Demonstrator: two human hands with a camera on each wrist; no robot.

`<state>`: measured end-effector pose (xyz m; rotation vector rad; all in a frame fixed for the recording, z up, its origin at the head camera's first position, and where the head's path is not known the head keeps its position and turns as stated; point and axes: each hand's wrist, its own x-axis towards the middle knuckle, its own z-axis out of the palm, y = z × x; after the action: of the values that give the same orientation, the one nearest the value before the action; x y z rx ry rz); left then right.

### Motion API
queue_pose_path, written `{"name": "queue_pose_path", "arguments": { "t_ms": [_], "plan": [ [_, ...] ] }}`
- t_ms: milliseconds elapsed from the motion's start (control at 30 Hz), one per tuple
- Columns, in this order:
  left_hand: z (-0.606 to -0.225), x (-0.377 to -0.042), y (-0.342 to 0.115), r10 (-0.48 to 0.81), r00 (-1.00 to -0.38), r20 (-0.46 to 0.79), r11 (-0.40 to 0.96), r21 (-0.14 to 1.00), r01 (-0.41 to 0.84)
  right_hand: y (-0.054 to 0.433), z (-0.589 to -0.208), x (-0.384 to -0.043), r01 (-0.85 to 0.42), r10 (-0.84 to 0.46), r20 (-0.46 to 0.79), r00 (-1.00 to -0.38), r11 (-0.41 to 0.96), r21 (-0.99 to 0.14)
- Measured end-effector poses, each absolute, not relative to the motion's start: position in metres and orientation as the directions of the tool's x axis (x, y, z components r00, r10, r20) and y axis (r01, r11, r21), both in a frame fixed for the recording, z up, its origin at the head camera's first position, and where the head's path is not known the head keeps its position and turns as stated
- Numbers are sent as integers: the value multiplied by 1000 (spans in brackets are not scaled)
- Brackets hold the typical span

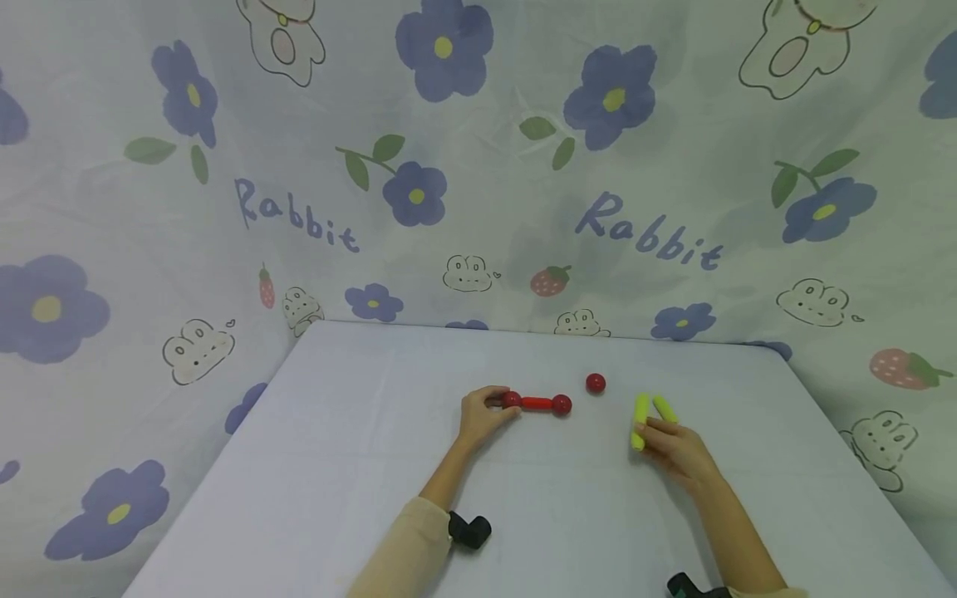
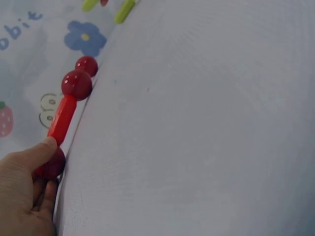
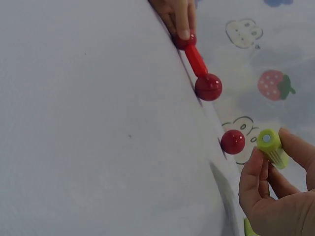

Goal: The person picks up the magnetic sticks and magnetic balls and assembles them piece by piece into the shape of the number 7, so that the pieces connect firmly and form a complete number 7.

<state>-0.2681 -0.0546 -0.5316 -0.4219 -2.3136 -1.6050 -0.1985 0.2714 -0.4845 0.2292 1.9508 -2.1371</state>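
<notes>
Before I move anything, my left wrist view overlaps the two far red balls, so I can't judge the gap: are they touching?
Observer: No, the head view shows the loose red ball apart from the end ball on the red bar.
Operator: I can't make out the right hand. What does it hold?
Observer: Its grip is on a yellow-green stick.
Operator: Does that stick have a plain end?
Observer: Not the end facing the right wrist camera: a pale round spot sits in it.
</notes>
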Motion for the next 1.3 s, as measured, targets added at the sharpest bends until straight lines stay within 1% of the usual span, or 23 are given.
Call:
{"name": "queue_pose_path", "arguments": {
  "t_ms": [267, 567, 800, 1100, 1300],
  "plan": [
    [-530, -267, -54, 75, -918, 389, 335, 857, 391, 253, -489, -195, 282, -107, -276, -955, -48, -958],
    [-533, -269, -55, 74, -908, 413, 333, 848, 413, 235, -492, -193, 295, -155, -282, -947, -71, -953],
    [-533, -268, -55, 74, -909, 411, 333, 849, 411, 226, -492, -193, 272, -196, -253, -947, -79, -959],
    [-531, -266, -56, 77, -918, 388, 344, 854, 390, 208, -496, -195, 277, -160, -274, -948, 2, -961],
    [-531, -267, -55, 75, -919, 386, 344, 855, 387, 197, -497, -197, 272, -156, -272, -950, 20, -962]
  ]
}}
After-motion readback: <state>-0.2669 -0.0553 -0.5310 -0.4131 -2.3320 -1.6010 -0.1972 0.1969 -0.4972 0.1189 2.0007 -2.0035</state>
